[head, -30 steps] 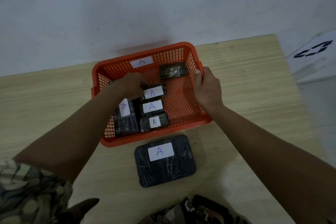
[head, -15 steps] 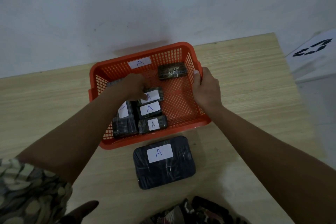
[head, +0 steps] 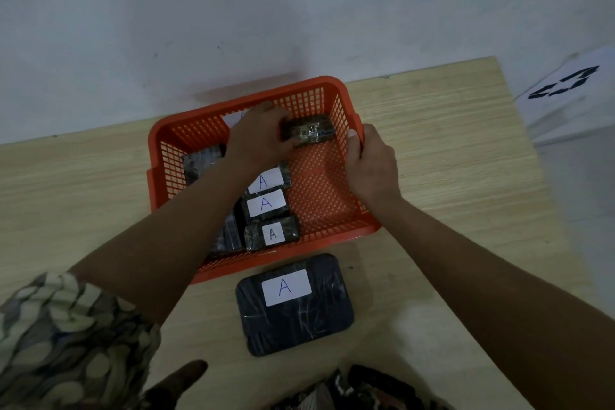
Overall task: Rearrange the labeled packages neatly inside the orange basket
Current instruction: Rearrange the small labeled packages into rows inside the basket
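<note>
1. The left hand (head: pixel 258 133) reaches to the far right corner of the orange basket (head: pixel 336 220), its grip pinching the left end of an unlabeled-side package (head: pixel 309 128); the package lies flat, long axis left to right.
2. The right hand (head: pixel 371 166) has its grip closed over the basket's right rim, steadying it on the desk (head: pixel 449 150).
3. Three labeled packages (head: pixel 266 203) sit in a near-far column, each with its long axis left to right; another dark package (head: pixel 199 163) lies at the left wall.
4. A large package (head: pixel 294 304) rests on the desk just near the basket.
5. The wrapped packages look stiff, light and slick; taking them by the short ends seems safest.
</note>
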### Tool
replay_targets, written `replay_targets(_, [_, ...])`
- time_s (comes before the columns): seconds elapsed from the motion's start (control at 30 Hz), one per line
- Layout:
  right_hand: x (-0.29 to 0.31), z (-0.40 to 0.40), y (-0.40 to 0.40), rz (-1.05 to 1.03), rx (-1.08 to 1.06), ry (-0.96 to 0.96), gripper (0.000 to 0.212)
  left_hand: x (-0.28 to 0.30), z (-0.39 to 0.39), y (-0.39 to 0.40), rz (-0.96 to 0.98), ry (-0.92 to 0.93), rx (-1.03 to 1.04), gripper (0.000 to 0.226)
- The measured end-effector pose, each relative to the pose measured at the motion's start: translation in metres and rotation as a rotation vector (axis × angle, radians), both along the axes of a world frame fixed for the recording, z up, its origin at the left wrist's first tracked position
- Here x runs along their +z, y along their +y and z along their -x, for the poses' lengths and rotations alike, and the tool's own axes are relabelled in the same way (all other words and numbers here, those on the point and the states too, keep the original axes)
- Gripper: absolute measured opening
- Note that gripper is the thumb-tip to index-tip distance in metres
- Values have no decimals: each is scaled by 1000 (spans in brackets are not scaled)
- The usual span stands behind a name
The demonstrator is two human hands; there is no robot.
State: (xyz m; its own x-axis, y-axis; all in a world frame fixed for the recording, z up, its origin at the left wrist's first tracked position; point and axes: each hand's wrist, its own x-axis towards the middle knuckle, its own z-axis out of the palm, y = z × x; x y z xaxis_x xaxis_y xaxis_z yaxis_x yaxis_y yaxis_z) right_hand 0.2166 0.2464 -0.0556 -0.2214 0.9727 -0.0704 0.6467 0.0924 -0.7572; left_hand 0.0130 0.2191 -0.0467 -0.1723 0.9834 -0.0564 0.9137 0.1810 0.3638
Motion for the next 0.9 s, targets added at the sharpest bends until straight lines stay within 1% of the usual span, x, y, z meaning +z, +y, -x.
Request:
replay_targets(0.07, [0,0,0,7,0,2,32,-5,-5,2,-10,-4,-86,49])
replay_targets(0.13, [1,0,0,16,1,10,32,-10,-6,2,8,-34,-147,51])
replay_targets(0.3, [0,0,0,9,4,6,32,-19,-2,0,0,-87,-145,43])
replay_targets(0.4, [0,0,-1,2,4,-3,33,-21,7,-3,-3,-81,-154,39])
replay_targets(0.47, [0,1,0,5,0,-8,33,-21,11,-4,2,-98,-168,39])
replay_targets(0.53, [0,1,-1,3,-4,-14,33,-22,15,-5,-5,-131,-180,50])
replay_targets(0.6, [1,0,-1,-4,-6,-17,33,-21,20,-7,-1,-135,-212,64])
replay_targets(0.63, [1,0,-1,-6,-3,-19,33,-21,23,-7,7,-129,-241,67])
replay_targets(0.7, [2,1,-1,-7,1,-25,34,-19,27,-10,24,-96,-295,65])
replay_targets(0.77, [3,2,-1,-4,-1,-25,34,-17,29,-11,9,-49,-305,59])
replay_targets(0.83, [3,1,-1,-8,-4,-24,34,-18,28,-12,-21,-49,-271,54])
replay_targets(0.9, [3,1,-1,-12,-3,-22,33,-20,25,-14,-37,-92,-201,54])
